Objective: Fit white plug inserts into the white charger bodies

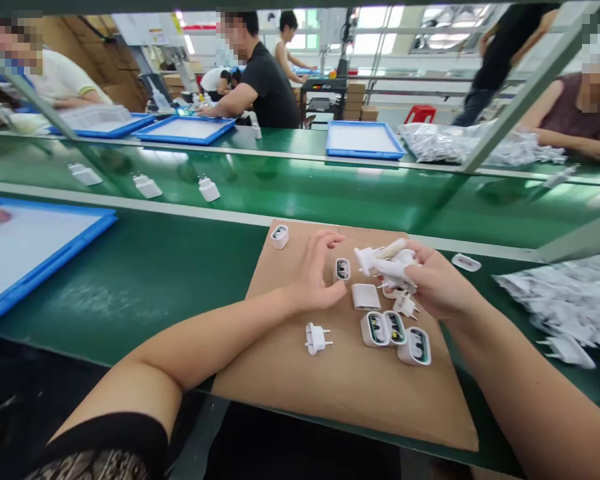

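Note:
My left hand [320,273] rests over the cardboard sheet [280,373], fingers apart, curved beside an open white charger housing [342,269]. In my right hand [437,280] is a bunch of white plug pieces [393,260], held above the sheet. Below it lie a housing on its side [366,297] and a plug piece with metal pins [406,306]. Nearer me stand open housings with circuit parts inside, a pair [383,329] and a single one [415,346]. A loose pronged plug cap [317,339] lies left of them. Another housing [280,236] stands at the sheet's far left corner.
A heap of white plug pieces [570,300] lies at right, near a single white cap [466,262]. Assembled chargers [209,189] sit on the green belt [290,187] beyond. A blue-rimmed tray [50,267] is at left. Several people work across the line; slanted metal posts [535,93] stand between.

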Demonstrator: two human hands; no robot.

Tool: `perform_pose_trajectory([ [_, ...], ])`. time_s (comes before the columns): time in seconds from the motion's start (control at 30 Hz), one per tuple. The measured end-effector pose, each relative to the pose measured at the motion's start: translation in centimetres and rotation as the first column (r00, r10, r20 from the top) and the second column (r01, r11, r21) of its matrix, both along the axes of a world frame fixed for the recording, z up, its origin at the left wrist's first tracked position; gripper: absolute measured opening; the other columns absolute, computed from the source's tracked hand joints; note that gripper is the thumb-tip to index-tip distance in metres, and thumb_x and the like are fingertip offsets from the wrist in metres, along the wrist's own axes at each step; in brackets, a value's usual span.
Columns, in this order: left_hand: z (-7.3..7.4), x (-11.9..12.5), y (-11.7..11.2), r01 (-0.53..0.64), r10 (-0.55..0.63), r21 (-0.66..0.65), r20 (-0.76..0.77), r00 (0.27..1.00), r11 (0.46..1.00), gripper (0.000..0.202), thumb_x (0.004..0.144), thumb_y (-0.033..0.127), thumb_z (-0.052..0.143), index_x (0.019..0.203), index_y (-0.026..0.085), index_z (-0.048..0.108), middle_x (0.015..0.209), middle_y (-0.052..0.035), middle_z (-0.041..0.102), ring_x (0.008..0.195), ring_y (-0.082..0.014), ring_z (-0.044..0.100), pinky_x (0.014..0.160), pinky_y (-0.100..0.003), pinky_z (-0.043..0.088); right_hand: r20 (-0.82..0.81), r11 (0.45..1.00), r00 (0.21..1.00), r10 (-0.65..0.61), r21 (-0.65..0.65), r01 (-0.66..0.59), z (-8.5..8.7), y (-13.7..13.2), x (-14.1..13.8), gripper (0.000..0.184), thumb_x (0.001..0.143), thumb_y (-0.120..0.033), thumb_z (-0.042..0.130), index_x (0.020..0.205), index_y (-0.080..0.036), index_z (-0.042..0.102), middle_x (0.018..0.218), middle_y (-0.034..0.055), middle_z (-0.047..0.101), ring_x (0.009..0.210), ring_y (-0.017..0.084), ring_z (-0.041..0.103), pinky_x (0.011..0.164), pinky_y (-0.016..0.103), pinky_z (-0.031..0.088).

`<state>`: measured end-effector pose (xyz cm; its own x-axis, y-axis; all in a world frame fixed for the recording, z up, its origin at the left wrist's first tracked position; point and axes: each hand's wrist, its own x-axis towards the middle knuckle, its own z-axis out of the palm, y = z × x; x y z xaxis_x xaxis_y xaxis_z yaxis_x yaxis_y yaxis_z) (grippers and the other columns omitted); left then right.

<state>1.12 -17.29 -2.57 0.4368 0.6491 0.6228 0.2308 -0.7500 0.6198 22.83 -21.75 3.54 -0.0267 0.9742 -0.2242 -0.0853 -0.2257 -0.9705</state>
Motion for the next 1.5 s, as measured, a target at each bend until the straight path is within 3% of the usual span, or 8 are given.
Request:
perform_pose_trajectory([
  [0.17, -1.5, 0.7, -0.3, -0.169, 0.094, -0.441, -0.186, 0.978, 0.881, 0.09, 0.061, 0.051, 0.092, 0.129, 0.018, 0.043, 0.133, -0.0164, 0.046, 0.125, -0.0335, 0.05, 0.106, -0.055, 0.05, 0.142, 0.999, 0.989, -0.029, -0.019, 0.032, -0.6, 0.7, 0.6, 0.06, 0.047, -0.013, 0.066, 0.107, -0.02, 0.072, 0.093, 0.0057, 0.076, 0.063, 0.017, 0.065, 0.05, 0.027, 0.054],
  [0.3, -2.0, 1.0, 0.5, 0.009, -0.054, -0.466, -0.083, 0.995, 0.885, 0.042, 0.086, 0.027, 0.074, 0.122, 0.018, 0.056, 0.122, -0.0106, 0.06, 0.111, -0.0234, 0.06, 0.097, -0.042, 0.054, 0.312, 0.999, 0.949, -0.033, 0.015, 0.03, -1.1, 0.6, 0.8, 0.058, 0.05, -0.018, 0.064, 0.108, -0.019, 0.074, 0.087, 0.0053, 0.075, 0.058, 0.016, 0.062, 0.05, 0.027, 0.051],
  [0.4, -2.3, 0.9, 1.3, 0.177, -0.212, -0.511, -0.011, 0.977, 0.841, 0.045, 0.089, 0.013, 0.064, 0.133, 0.021, 0.057, 0.124, -0.0076, 0.066, 0.107, -0.0192, 0.064, 0.094, -0.038, 0.055, 0.512, 0.993, 0.857, -0.066, 0.119, 0.006, -0.9, 0.4, 0.6, 0.048, 0.055, -0.02, 0.066, 0.101, -0.02, 0.077, 0.079, 0.0035, 0.073, 0.057, 0.015, 0.058, 0.049, 0.026, 0.046],
  [0.63, -2.5, 1.2, 1.8, 0.168, -0.147, -0.652, 0.087, 0.985, 0.74, 0.033, 0.085, 0.017, 0.076, 0.116, 0.014, 0.065, 0.111, -0.0083, 0.071, 0.098, -0.0178, 0.067, 0.095, -0.038, 0.055, 0.825, 0.903, 0.555, -0.106, 0.314, -0.293, 0.4, 0.7, -1.2, 0.03, 0.071, -0.027, 0.063, 0.097, -0.024, 0.079, 0.081, 0.0029, 0.074, 0.059, 0.015, 0.054, 0.053, 0.028, 0.039],
  [0.77, -2.7, 1.3, 1.7, 0.195, -0.142, -0.619, 0.133, 0.981, 0.761, 0.038, 0.083, 0.013, 0.076, 0.119, 0.016, 0.063, 0.112, -0.0075, 0.072, 0.099, -0.0173, 0.067, 0.096, -0.04, 0.055, 0.905, 0.865, 0.413, -0.102, 0.286, -0.413, 0.1, 1.6, -1.4, 0.027, 0.073, -0.022, 0.06, 0.095, -0.024, 0.076, 0.081, 0.0041, 0.073, 0.067, 0.019, 0.059, 0.057, 0.03, 0.039],
  [0.97, -3.3, 1.2, 1.8, 0.191, -0.152, -0.558, 0.116, 0.982, 0.807, 0.05, 0.085, 0.014, 0.075, 0.13, 0.02, 0.054, 0.106, -0.0049, 0.072, 0.099, -0.017, 0.069, 0.096, -0.039, 0.057, 0.941, 0.855, 0.323, -0.105, 0.251, -0.454, -0.5, 1.8, -1.4, 0.016, 0.075, -0.019, 0.059, 0.086, -0.024, 0.068, 0.074, 0.0037, 0.066, 0.065, 0.019, 0.055, 0.057, 0.03, 0.034],
  [1.2, -3.2, 1.0, 0.7, -0.021, -0.02, -0.129, -0.312, 0.95, 0.991, 0.036, 0.1, 0.025, 0.057, 0.134, 0.015, 0.054, 0.119, -0.0115, 0.072, 0.106, -0.0243, 0.07, 0.091, -0.038, 0.056, 0.959, 0.836, 0.198, -0.204, 0.275, -0.475, -0.6, 1.4, -2.4, 0.018, 0.073, -0.02, 0.059, 0.066, -0.024, 0.042, 0.064, 0.0031, 0.054, 0.063, 0.019, 0.048, 0.055, 0.029, 0.025],
  [1.5, -3.1, 1.0, 0.8, -0.127, 0.144, 0.07, -0.575, 0.805, 0.989, 0.042, 0.105, 0.041, 0.049, 0.131, 0.01, 0.054, 0.113, -0.0157, 0.074, 0.101, -0.0272, 0.073, 0.074, -0.034, 0.054, 0.968, 0.87, 0.207, -0.144, 0.223, -0.439, -0.5, 1.6, -2.7, 0.019, 0.068, -0.014, 0.057, 0.067, -0.024, 0.041, 0.067, 0.0011, 0.056, 0.06, 0.017, 0.046, 0.055, 0.029, 0.023],
])
